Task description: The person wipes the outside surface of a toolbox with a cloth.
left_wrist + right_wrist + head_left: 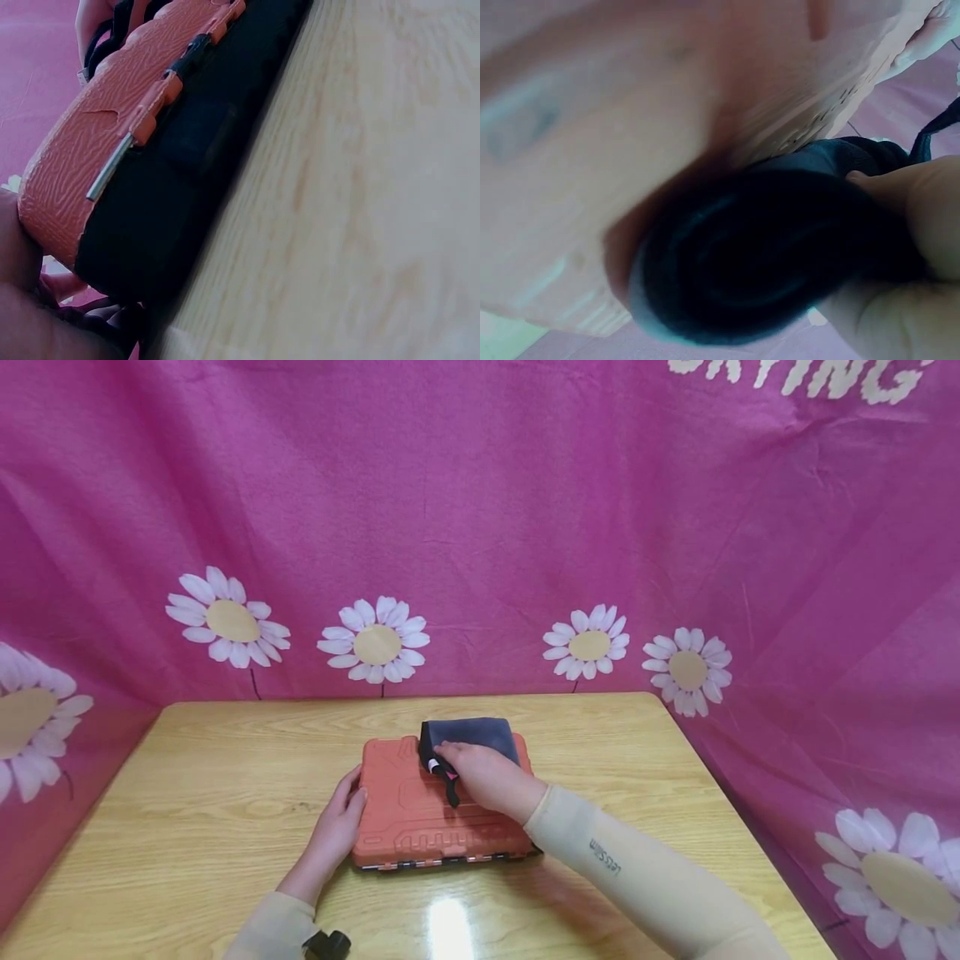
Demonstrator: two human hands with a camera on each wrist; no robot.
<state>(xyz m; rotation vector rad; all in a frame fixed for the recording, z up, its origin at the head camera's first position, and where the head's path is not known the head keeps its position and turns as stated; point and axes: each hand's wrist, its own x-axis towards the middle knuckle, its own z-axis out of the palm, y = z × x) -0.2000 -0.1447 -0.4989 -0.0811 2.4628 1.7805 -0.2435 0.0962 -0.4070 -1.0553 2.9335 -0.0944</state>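
An orange case [405, 810] with a black lower half lies flat on the table, its hinged edge towards me. My left hand [337, 822] grips its left side, thumb near the top edge and fingers along the side. On the lid's far right part sits a folded, soft dark grey-blue fabric item [476, 735] with a black edge and strap. My right hand [487, 777] holds this item near its strap end. In the right wrist view, the fabric item [765, 255] shows a rounded, rolled end; its exact kind is unclear.
The light wooden table [225, 760] extends around the case. A pink cloth [480, 527] with white daisies hangs behind and along both sides. A small black object [327, 945] shows by my left sleeve.
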